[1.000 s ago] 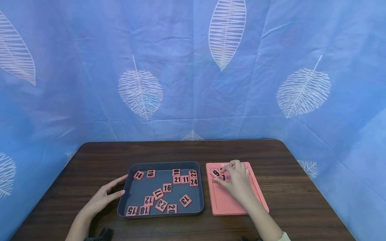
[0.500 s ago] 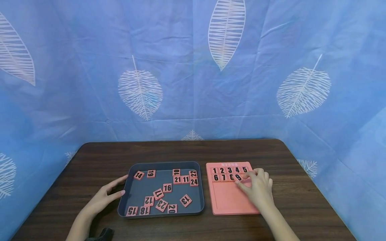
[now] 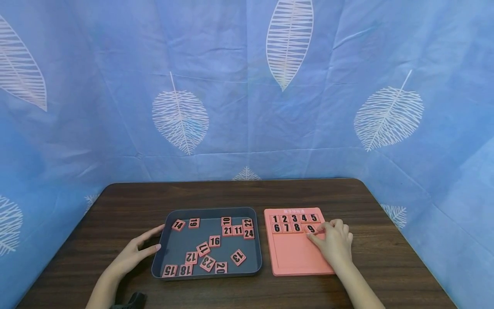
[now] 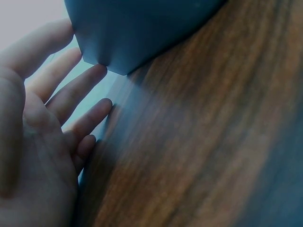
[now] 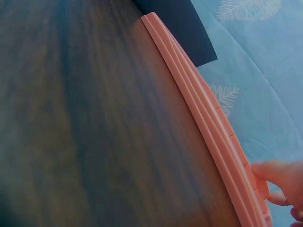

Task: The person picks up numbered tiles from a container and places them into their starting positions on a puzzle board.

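My right hand (image 3: 336,243) pinches a pink number tile marked 9 (image 3: 310,229) between thumb and forefinger. The tile sits slightly tilted in the second row of the pink puzzle board (image 3: 295,258), a small gap right of tile 8 (image 3: 296,227). Tiles 1 to 5 fill the top row, with 6, 7 and 8 below. In the right wrist view the fingertips (image 5: 261,169) are at the raised edge of the board (image 5: 203,113). My left hand (image 3: 129,254) touches the left side of the dark grey tray (image 3: 175,246) with fingers spread and fairly straight.
Several loose number tiles lie in the tray at varied angles, such as tile 13 (image 3: 238,257) and tile 16 (image 3: 215,241). Both tray and board stand on a dark wooden table (image 3: 370,231). Behind it hangs a blue leaf-print cloth (image 3: 247,107).
My right hand has carried tile 9 rightward across the board, from the left of the second row to beside tile 8, uncovering the placed tiles. The left hand and tray stay put.
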The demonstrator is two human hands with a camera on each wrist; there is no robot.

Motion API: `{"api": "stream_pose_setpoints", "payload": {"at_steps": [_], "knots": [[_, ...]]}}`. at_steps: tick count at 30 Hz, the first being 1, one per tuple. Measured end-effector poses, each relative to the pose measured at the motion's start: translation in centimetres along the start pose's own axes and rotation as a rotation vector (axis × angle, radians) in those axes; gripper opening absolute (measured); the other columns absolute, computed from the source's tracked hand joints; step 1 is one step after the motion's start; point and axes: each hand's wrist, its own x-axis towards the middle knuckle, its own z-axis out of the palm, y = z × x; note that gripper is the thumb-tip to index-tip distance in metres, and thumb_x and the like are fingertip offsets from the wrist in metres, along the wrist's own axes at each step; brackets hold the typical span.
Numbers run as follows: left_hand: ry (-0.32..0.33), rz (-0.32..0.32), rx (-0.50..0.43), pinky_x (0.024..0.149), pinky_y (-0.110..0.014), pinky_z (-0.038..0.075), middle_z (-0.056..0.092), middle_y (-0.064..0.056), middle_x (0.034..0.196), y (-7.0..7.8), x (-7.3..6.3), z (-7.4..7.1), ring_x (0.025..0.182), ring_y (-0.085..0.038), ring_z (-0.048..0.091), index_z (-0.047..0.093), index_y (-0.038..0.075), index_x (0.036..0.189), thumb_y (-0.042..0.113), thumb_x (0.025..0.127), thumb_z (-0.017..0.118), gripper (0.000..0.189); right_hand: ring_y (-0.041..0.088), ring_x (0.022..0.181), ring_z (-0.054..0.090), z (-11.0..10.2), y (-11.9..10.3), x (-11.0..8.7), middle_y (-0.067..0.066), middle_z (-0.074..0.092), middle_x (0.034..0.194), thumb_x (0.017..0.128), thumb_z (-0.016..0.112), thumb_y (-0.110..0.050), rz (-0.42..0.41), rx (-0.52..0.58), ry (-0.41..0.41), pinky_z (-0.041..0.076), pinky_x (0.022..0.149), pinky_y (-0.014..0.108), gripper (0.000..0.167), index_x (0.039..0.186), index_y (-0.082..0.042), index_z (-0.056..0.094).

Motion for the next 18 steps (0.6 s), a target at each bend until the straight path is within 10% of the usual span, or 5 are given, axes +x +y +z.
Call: {"api": "stream_pose_setpoints", "payload": {"at_steps": [18], "knots": [[0.006, -0.001, -0.002, 0.096, -0.069, 0.028, 0.031, -0.023, 0.149, -0.1, 0.1, 0.0, 0.135, -0.049, 0.023, 0.038, 0.01, 0.148, 0.021, 0.096, 0.06, 0.057, 0.035, 0.09, 0.038, 1.3, 0.4, 0.6, 0.015, 0.044, 0.097, 0.078, 0.081, -0.027, -0.004, 0.027, -0.002, 0.027, 0.076, 0.049, 0.026, 0.078, -0.007, 0.064]]}}
